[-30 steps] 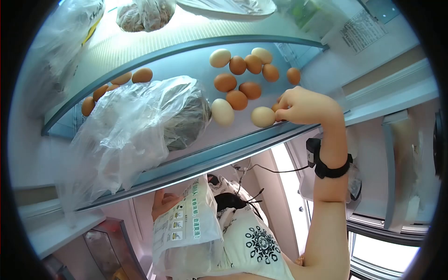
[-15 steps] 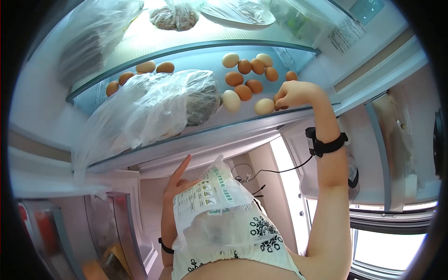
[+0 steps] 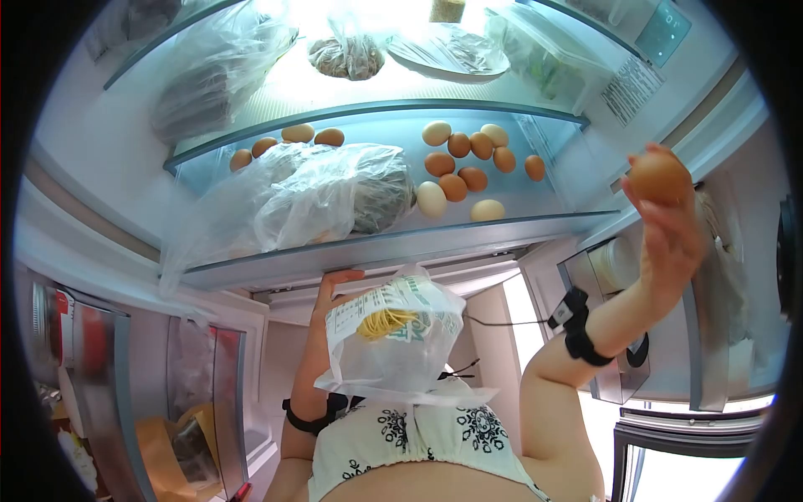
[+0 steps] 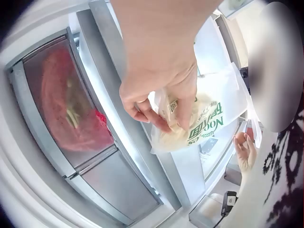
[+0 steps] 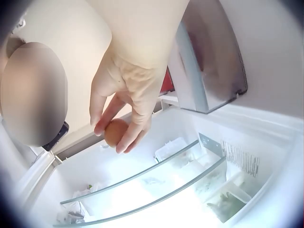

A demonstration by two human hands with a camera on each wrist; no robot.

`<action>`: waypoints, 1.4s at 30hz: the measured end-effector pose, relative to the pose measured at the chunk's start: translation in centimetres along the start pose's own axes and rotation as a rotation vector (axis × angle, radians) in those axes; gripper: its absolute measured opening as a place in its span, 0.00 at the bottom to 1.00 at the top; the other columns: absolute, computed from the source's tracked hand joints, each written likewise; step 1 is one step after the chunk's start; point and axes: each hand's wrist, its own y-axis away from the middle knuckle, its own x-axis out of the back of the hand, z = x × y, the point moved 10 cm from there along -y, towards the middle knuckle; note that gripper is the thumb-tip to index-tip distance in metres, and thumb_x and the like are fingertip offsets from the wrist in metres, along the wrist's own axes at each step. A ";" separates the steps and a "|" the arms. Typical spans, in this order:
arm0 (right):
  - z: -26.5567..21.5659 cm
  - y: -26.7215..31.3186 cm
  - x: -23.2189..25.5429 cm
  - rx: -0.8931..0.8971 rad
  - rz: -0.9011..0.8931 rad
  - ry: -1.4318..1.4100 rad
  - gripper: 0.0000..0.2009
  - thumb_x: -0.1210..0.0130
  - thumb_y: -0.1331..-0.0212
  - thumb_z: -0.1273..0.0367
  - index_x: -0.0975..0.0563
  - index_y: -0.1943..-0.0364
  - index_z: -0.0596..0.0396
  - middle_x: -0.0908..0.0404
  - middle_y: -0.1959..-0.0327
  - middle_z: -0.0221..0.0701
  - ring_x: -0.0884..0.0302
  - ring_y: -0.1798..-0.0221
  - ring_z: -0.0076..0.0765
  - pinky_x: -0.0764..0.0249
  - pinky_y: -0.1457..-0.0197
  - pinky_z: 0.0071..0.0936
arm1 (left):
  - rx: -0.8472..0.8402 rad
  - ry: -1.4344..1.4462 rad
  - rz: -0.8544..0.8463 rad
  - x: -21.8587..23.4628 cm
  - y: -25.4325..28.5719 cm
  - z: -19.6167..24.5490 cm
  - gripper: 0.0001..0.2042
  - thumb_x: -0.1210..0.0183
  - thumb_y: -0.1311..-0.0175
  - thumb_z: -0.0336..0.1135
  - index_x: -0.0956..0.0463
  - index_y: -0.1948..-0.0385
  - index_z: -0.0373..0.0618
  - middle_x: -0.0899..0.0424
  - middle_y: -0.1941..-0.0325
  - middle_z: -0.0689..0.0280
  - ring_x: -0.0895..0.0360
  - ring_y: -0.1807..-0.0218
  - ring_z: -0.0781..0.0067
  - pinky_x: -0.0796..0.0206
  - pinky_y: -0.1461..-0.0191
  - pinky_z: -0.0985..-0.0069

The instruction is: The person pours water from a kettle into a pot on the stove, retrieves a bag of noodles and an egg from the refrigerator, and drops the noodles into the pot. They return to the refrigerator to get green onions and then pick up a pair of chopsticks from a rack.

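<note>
In the head view, my right hand is raised at the right, in front of the fridge door, and holds a brown egg. Thumb and fingertips pinch that egg in the right wrist view. Low in the middle of the head view, my left hand grips a printed translucent noodle bag with yellow noodles showing inside. The left wrist view shows thumb and fingers pinching the bag near one end. More brown and pale eggs lie loose on the fridge shelf.
A large clear plastic bag fills the shelf's left half, with several eggs behind it. Above are a wrapped plate, bagged food and a lidded box. Door bins flank both sides.
My right hand has lifted a brown egg off the shelf's front right and moved it right, toward the camera. The noodle bag in my left hand has turned, so the noodles show.
</note>
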 end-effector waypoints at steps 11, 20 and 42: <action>2.0 13.0 2.9 0.001 0.506 -0.560 0.03 0.35 0.48 0.69 0.18 0.70 0.45 0.41 0.39 0.52 0.32 0.45 0.58 0.18 0.56 0.24 | -0.044 0.160 -0.034 2.8 -2.3 -5.9 0.23 0.41 0.40 0.27 0.37 0.44 0.40 0.26 0.45 0.60 0.24 0.48 0.70 0.30 0.47 0.78; 4.8 15.4 2.3 -0.244 0.486 -0.564 0.06 0.36 0.55 0.76 0.21 0.81 0.49 0.31 0.49 0.53 0.23 0.57 0.55 0.19 0.75 0.26 | -0.072 -0.010 0.077 4.0 -5.6 -5.4 0.25 0.33 0.56 0.23 0.26 0.51 0.40 0.22 0.47 0.59 0.27 0.44 0.62 0.40 0.35 0.65; 0.3 16.7 0.5 -0.346 0.327 -0.667 0.19 0.32 0.50 0.60 0.36 0.68 0.41 0.33 0.55 0.39 0.24 0.65 0.31 0.28 0.69 0.14 | -0.316 -0.430 0.075 2.7 -2.2 -3.6 0.28 0.28 0.59 0.25 0.26 0.51 0.41 0.21 0.51 0.64 0.26 0.47 0.70 0.35 0.42 0.72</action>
